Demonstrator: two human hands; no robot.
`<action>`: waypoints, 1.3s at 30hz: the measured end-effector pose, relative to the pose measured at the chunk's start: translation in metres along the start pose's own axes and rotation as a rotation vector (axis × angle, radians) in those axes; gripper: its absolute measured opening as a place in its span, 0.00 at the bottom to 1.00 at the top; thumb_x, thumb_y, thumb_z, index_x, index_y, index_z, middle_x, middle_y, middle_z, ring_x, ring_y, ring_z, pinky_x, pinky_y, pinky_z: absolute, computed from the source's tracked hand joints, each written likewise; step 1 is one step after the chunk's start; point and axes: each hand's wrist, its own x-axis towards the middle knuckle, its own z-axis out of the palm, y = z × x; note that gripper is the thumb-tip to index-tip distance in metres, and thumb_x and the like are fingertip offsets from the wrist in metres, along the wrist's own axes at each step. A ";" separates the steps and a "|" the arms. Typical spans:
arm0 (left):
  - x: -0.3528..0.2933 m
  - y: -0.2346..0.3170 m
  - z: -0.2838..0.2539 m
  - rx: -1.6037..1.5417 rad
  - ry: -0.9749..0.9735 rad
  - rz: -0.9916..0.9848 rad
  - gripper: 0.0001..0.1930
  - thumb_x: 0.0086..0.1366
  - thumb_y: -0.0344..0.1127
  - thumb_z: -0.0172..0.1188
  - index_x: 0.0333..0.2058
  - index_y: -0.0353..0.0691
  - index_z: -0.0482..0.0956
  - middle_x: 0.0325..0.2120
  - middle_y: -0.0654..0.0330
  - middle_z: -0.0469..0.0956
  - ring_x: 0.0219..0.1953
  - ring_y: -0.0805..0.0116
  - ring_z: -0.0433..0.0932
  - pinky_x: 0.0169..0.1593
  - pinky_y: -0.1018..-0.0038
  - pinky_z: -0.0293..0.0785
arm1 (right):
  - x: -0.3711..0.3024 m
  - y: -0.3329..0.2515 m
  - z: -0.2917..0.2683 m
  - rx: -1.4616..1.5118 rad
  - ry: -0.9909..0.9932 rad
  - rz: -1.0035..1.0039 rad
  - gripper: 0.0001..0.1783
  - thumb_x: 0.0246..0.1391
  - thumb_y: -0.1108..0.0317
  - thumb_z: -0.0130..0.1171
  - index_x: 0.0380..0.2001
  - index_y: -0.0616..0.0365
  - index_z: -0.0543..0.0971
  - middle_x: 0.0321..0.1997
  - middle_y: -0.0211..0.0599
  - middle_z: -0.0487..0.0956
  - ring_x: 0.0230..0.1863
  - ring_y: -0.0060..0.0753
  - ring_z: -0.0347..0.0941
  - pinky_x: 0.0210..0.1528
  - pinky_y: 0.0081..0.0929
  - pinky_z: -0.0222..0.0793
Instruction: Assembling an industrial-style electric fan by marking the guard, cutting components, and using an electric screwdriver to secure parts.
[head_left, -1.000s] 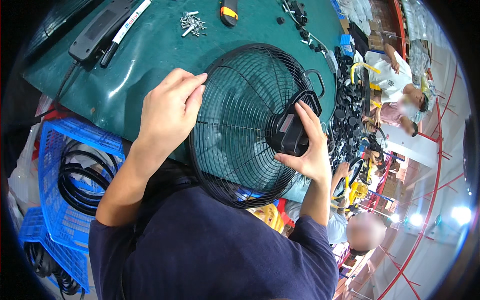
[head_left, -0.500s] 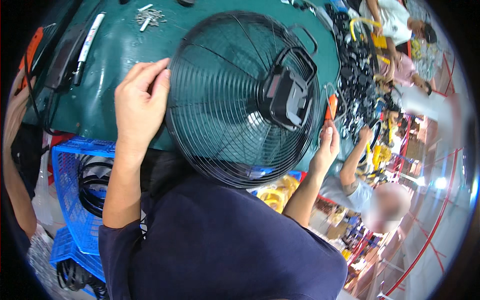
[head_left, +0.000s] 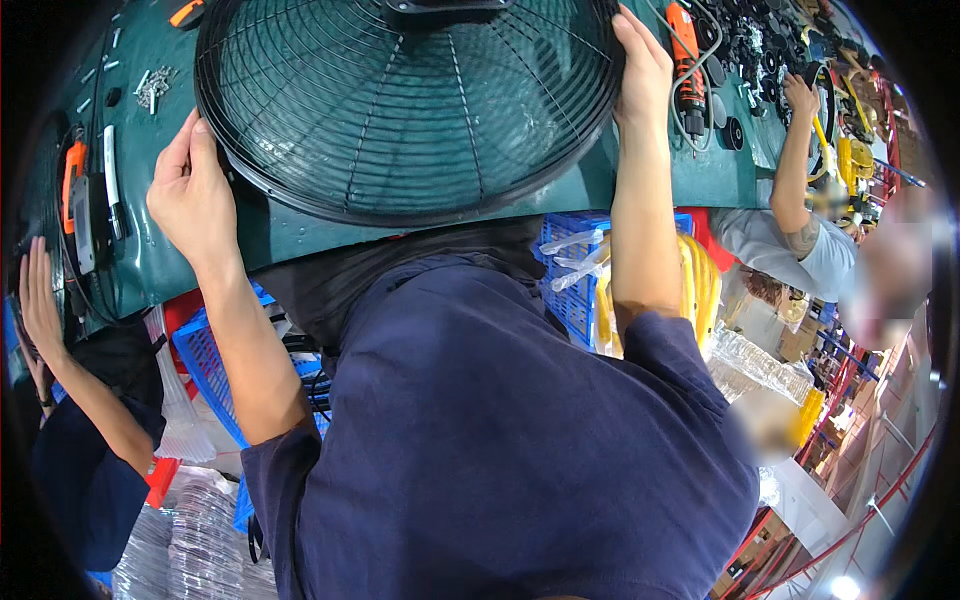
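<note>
A round black wire fan guard [head_left: 420, 130] is in front of me, with a dark housing [head_left: 445, 8] at its middle, cut off by the upper edge of the view. My left hand [head_left: 195, 190] pinches the guard's left rim between thumb and fingers. On the opposite side, my right hand [head_left: 643, 80] is closed on the right rim, its fingers partly hidden behind the wire edge. Just right of that hand lies an orange and black electric screwdriver [head_left: 688, 75] with a grey cable looped around it.
The green table mat [head_left: 275, 235] bears a heap of screws [head_left: 153, 87], a white marker [head_left: 110, 170] and another orange tool [head_left: 75, 185] at left. Blue crates [head_left: 210, 365] stand below the edge. A co-worker's hand [head_left: 42, 305] is far left; another person [head_left: 800, 240] works at right.
The view has turned, and the guard now sits higher in it, its housing nearly out of sight. My right hand, formerly beside the orange screwdriver, is now on the guard's right rim.
</note>
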 end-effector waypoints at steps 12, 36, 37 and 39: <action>0.012 -0.023 0.006 -0.187 -0.001 0.068 0.15 0.75 0.32 0.59 0.53 0.25 0.81 0.42 0.56 0.86 0.40 0.78 0.82 0.45 0.84 0.77 | 0.004 -0.005 0.008 -0.127 0.020 -0.039 0.25 0.66 0.65 0.62 0.61 0.69 0.77 0.58 0.40 0.81 0.58 0.29 0.75 0.64 0.24 0.66; 0.010 -0.005 0.013 0.082 0.033 0.146 0.17 0.75 0.37 0.59 0.53 0.29 0.83 0.45 0.55 0.87 0.46 0.75 0.82 0.54 0.78 0.75 | -0.002 -0.017 0.007 -0.245 0.031 -0.090 0.26 0.67 0.62 0.61 0.60 0.71 0.76 0.56 0.41 0.82 0.56 0.29 0.76 0.61 0.25 0.68; 0.012 -0.008 0.015 0.073 0.010 0.134 0.17 0.75 0.37 0.59 0.53 0.29 0.83 0.46 0.55 0.86 0.47 0.74 0.81 0.54 0.78 0.75 | -0.001 -0.015 0.002 -0.306 0.047 -0.132 0.27 0.66 0.61 0.62 0.60 0.71 0.77 0.56 0.42 0.82 0.57 0.29 0.75 0.63 0.26 0.68; 0.012 -0.018 0.003 -0.018 -0.012 0.080 0.18 0.76 0.38 0.58 0.55 0.30 0.82 0.48 0.55 0.86 0.48 0.73 0.81 0.56 0.76 0.75 | -0.005 -0.021 0.006 -0.336 0.012 -0.080 0.27 0.66 0.60 0.63 0.61 0.69 0.77 0.57 0.43 0.82 0.60 0.31 0.75 0.65 0.27 0.66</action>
